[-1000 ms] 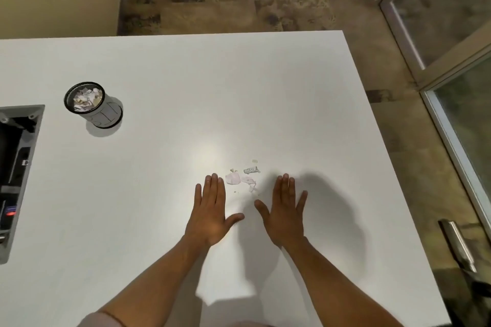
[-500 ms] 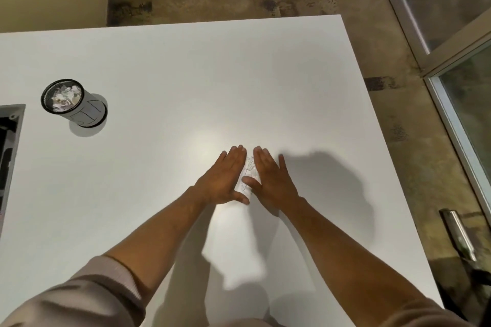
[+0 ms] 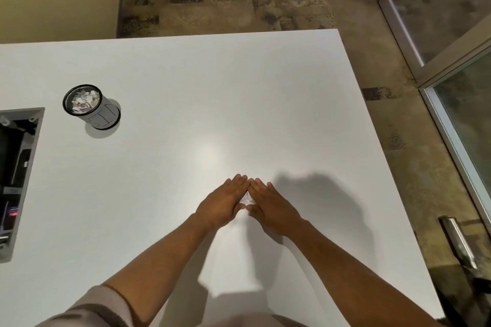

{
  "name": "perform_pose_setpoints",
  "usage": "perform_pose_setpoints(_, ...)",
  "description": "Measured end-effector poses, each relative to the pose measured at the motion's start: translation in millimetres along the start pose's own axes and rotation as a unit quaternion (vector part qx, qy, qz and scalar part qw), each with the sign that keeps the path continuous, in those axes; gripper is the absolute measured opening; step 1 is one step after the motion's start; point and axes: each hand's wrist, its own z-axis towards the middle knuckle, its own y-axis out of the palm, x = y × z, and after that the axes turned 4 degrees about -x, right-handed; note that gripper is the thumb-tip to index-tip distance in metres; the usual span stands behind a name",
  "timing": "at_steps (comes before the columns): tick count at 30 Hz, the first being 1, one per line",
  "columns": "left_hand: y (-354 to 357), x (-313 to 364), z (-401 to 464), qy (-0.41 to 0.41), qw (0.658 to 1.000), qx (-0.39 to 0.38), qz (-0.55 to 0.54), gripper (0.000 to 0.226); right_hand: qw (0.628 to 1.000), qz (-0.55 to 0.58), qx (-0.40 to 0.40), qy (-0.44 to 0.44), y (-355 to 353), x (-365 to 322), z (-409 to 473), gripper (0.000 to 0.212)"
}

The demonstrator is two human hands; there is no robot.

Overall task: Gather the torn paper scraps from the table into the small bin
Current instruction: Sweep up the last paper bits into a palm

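Table (image 3: 186,87) was the big white surface carrying everything, so I'm placing the rest relative to your hands on it.

Recessed box (image 3: 16,180) sat in the tabletop far to the left of your hands, at the frame edge. Not part of the job.

Bin (image 3: 91,107) stood upright, well apart from your hands, up and to their left. It had scraps in it, so I'd judge the gathering partly done. It's out of reach of a simple push, so this pile probably needs lifting over.

Left hand (image 3: 221,204) and right hand (image 3: 271,207) lay flat on the table, angled in so the fingertips met in a wedge. Fingers on each hand were straight and pressed together, not pinching anything. That shape reads as a corral: closed fingers leave no gaps for small bits to slip through.

Scraps (image 3: 247,199) showed only as a small white patch in the gap between your two hands, hemmed in on both sides. How many were under your palms I couldn't tell.
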Motion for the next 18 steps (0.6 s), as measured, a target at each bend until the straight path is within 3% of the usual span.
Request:
perform_pose_setpoints(3, 0, 10, -11, -0.061, 0.996, 0.058, -0.009, 0.071, 0.984, 0.088, 0.112, 0.108, 3, -4, -16, 0.051)
perform_pose_setpoints(6, -1, 25, -17, -0.151, 0.983, 0.107, -0.006, 0.076, 0.95, 0.069, 0.199, 0.232, 6, -10, -22, 0.04)
perform_pose_setpoints(12, 6, 62, 1, -0.209, 0.976, 0.056, 0.023, 0.066, 0.929, 0.159, 0.129, 0.307, 10, -26, -16, 0.061)
perform_pose_setpoints(18, 10, 79, 23, -0.225, 0.971, 0.047, 0.073, 0.027, 0.915, 0.194, 0.147, 0.321, 8, -27, -18, 0.052)
